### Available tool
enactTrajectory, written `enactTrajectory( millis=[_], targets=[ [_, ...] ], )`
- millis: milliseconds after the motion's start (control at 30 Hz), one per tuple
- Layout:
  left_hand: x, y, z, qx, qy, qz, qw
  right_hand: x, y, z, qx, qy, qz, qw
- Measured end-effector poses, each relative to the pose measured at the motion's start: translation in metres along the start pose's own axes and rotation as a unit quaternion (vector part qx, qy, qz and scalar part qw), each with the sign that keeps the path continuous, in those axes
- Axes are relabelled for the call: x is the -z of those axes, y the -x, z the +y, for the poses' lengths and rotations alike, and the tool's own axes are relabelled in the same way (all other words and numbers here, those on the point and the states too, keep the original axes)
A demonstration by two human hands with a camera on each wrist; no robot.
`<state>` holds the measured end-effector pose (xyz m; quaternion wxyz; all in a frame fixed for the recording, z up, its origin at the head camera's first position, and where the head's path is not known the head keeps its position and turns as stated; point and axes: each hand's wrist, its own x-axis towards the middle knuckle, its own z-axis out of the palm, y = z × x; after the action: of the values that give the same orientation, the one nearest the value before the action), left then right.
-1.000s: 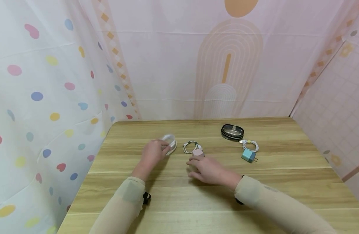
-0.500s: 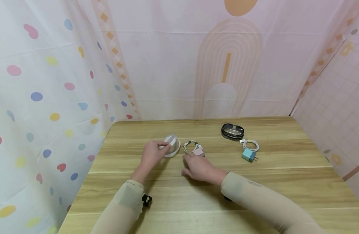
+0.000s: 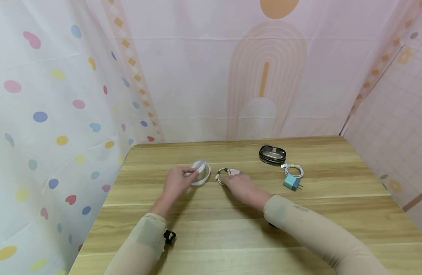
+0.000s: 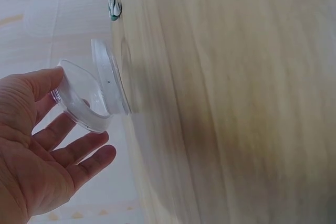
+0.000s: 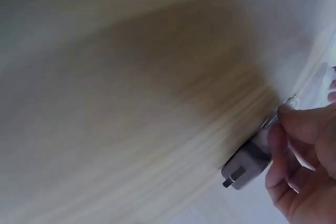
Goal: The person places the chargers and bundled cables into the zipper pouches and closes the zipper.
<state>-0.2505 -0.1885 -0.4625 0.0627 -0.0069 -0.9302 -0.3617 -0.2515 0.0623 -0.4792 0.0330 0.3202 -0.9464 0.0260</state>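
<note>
Toward the far edge of the bench (image 3: 211, 240): left hand (image 3: 177, 181) pinches open clear case (image 3: 201, 172); right hand (image 3: 243, 188) pinches white cable (image 3: 218, 176), best gathered together with pink charger (image 3: 234, 172).

Left grip (image 3: 177, 181) pinching, right grip (image 3: 243, 188) curled

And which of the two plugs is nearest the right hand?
The pink plug, close by the right hand; the teal plug lies farther right, well clear of it.

Glossy clear plastic case (image 4: 107, 80) — smooth wood-grain tabletop (image 3: 211, 233).
</note>
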Motion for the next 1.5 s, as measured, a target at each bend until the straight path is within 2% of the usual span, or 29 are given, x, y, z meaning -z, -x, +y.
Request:
enactTrajectory(
  millis=[167, 333, 533, 633, 767, 1000, 1100, 1367, 1500],
  targets=[
    [0.002, -0.001, -0.002, -0.008, -0.009, 0.004, 0.9999, -0.004, 0.001, 0.01, 0.039, 0.088, 0.059, 0.9936],
    [0.002, -0.001, -0.004, -0.008, -0.012, 0.0, 0.9999, -0.007, -0.003, 0.015, 0.073, 0.154, 0.086, 0.9817],
    [0.004, 0.002, -0.005, 0.002, -0.007, -0.002, 1.0, -0.009, -0.007, 0.02, 0.109, 0.165, 0.102, 0.975],
    [0.005, 0.003, -0.004, 0.004, -0.012, -0.002, 0.9999, -0.009, -0.007, 0.022, 0.116, 0.153, 0.115, 0.9745],
    [0.006, 0.003, -0.004, -0.003, -0.013, 0.0, 0.9999, -0.007, -0.006, 0.023, 0.115, 0.127, 0.132, 0.9764],
    [0.007, 0.003, -0.004, -0.026, -0.022, 0.013, 0.9993, 0.002, -0.005, 0.024, 0.12, 0.128, 0.145, 0.9738],
    [0.007, 0.002, -0.003, -0.029, -0.028, 0.014, 0.9991, 0.008, -0.004, 0.022, 0.13, 0.136, 0.164, 0.9684],
    [0.009, 0.003, 0.0, -0.033, -0.03, 0.015, 0.9989, 0.02, -0.004, 0.011, 0.173, 0.171, 0.227, 0.9432],
    [0.011, 0.005, 0.002, -0.035, -0.03, 0.007, 0.9989, 0.022, -0.006, 0.004, 0.188, 0.178, 0.244, 0.9346]
  ],
)
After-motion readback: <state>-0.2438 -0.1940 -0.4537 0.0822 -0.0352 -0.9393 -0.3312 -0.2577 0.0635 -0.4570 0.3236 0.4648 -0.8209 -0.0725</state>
